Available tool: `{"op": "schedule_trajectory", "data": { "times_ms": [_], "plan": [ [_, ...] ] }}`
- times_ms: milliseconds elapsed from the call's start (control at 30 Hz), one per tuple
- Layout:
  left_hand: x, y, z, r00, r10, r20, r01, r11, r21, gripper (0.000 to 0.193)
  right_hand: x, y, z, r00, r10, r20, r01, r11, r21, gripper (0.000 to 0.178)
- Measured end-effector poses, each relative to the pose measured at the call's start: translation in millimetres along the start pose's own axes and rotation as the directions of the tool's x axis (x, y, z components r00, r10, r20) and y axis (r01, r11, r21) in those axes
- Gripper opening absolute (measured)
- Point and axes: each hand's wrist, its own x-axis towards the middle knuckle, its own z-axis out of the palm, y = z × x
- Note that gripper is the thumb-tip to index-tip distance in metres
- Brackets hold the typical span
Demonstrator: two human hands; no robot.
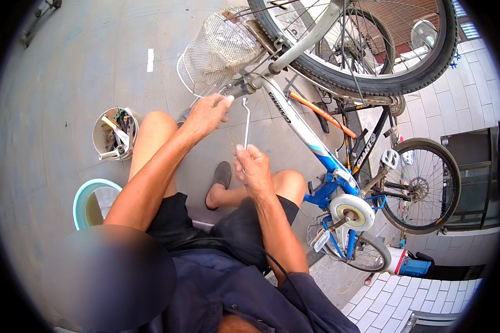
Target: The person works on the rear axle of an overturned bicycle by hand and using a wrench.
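Observation:
A slim silver wrench (246,126) with a bent head points up and away from my right hand (254,168), whose fingers are closed around its lower end. My left hand (208,115) is beside the handlebar stem of a white and blue bicycle (300,125), just below its wire basket (219,50). The fingers of that hand are curled and pressed together; whatever they hold, if anything, is hidden. The wrench head stands a little to the right of the left fingertips, apart from them. The bicycle's front wheel (366,91) fills the upper right.
Left of my knee stands a bucket of tools (99,137), with a pale green basin (79,208) of murky water nearer me. A black and orange bicycle (366,145) is behind the white one. A white tiled wall (450,100) runs along the right. Grey paving (94,72) spreads at the left.

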Motion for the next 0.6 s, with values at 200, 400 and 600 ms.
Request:
{"op": "schedule_trajectory", "data": {
  "times_ms": [200, 400, 600],
  "plan": [
    [-39.1, 13.7, 15.6, 0.933, 0.091, 0.347, 0.160, 0.761, -0.629, 0.042, -35.4, -4.7, 6.2, 0.990, -0.066, 0.125, 0.057, 0.996, 0.074, 0.032],
    [-37.8, 3.9, 28.5, 0.946, 0.128, 0.298, 0.140, 0.670, -0.730, 0.023, -47.4, -4.7, -3.1, 0.988, 0.002, 0.153, -0.020, 0.993, 0.117, 0.037],
    [-37.1, 8.1, 44.8, 0.949, 0.157, 0.274, 0.131, 0.594, -0.794, 0.029, -47.5, -11.3, -21.6, 0.983, -0.030, 0.181, -0.004, 0.982, 0.187, 0.039]
  ]
}}
